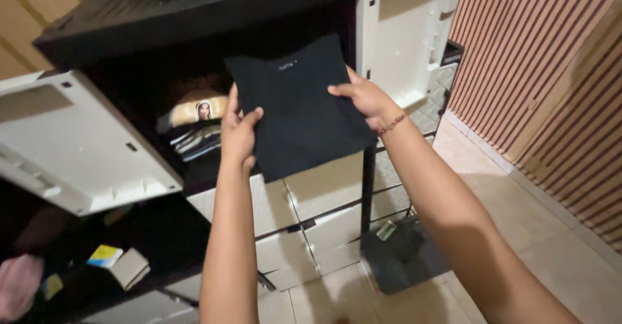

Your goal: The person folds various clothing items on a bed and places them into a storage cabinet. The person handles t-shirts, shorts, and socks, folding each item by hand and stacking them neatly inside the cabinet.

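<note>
Both forearms are bare from elbow to fingers, with no sleeves showing anywhere in view. The right hand wears a thin beaded bracelet, reddish with darker beads, just below it at about 5 o'clock. The left hand carries no ring, watch or band. Fingernails look short and unpainted.

My left hand and right hand pinch the two sides of a folded black shirt, held before the dark cabinet; folded clothes lie stacked inside; both white doors hang open.
</note>
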